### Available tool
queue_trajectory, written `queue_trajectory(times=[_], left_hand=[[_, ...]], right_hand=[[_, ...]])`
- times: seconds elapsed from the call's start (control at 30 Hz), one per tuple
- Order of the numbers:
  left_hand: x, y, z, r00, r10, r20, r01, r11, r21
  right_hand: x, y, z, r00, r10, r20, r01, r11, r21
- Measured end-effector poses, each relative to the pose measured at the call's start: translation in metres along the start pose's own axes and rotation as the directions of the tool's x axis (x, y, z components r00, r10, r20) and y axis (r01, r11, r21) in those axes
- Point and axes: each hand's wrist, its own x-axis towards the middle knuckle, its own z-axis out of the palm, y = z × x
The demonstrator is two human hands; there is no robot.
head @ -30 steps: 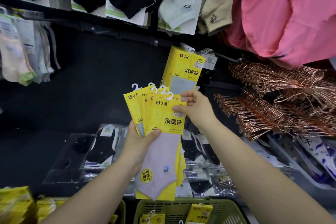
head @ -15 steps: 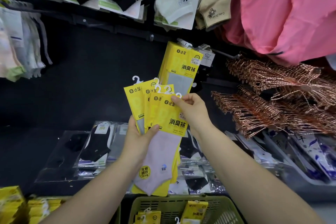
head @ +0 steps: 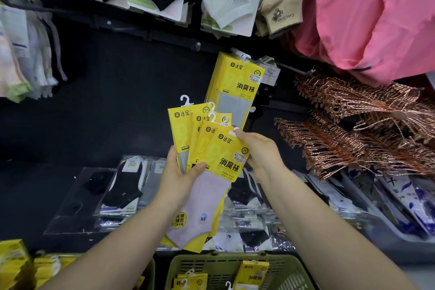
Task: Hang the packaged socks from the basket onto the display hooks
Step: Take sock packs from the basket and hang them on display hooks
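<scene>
four fanned sock packs [head: 226,160], one green basket [head: 235,258], perhaps three packs [head: 251,274] inside.

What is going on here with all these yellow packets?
A person is stocking a sock display. The left hand holds a fan of yellow sock packs, and the right hand pinches the top corner of the front pack. A stack of the same packs hangs on the wall just above, and a few more lie in the green basket below.

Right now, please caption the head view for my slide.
Left hand holds fanned sock packs; right hand pinches the front pack.
</scene>
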Motion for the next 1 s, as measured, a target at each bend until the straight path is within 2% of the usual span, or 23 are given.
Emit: queue_trajectory(times=[0.27, 0.47, 0.67, 0.83, 1.0], left_hand=[[0.0, -0.002, -0.002, 1.0, -0.012, -0.006, 0.012, 0.999, 0.032], [0.0, -0.002, -0.002, 1.0, -0.025, 0.004, 0.025, 1.0, 0.015], [0.003, 0.001, 0.0, 1.0, -0.007, 0.018, 0.008, 1.0, -0.027], [0.006, 0.001, 0.0, 1.0, 0.008, 0.007, -0.008, 1.0, 0.002], [0.007, 0.001, 0.006, 1.0, -0.006, 0.025, 0.007, 1.0, -0.024]], right_hand=[[0.0, 0.003, -0.007, 0.99, 0.037, 0.136, -0.03, 0.998, -0.051], [-0.003, 0.003, -0.011, 0.974, -0.039, 0.224, 0.055, 0.996, -0.065], [-0.006, 0.006, -0.015, 0.958, -0.231, 0.168, 0.257, 0.955, -0.152], [-0.005, 0.006, -0.013, 0.963, -0.172, 0.206, 0.206, 0.967, -0.152], [0.0, 0.009, -0.008, 0.977, -0.161, 0.142, 0.178, 0.977, -0.12]])
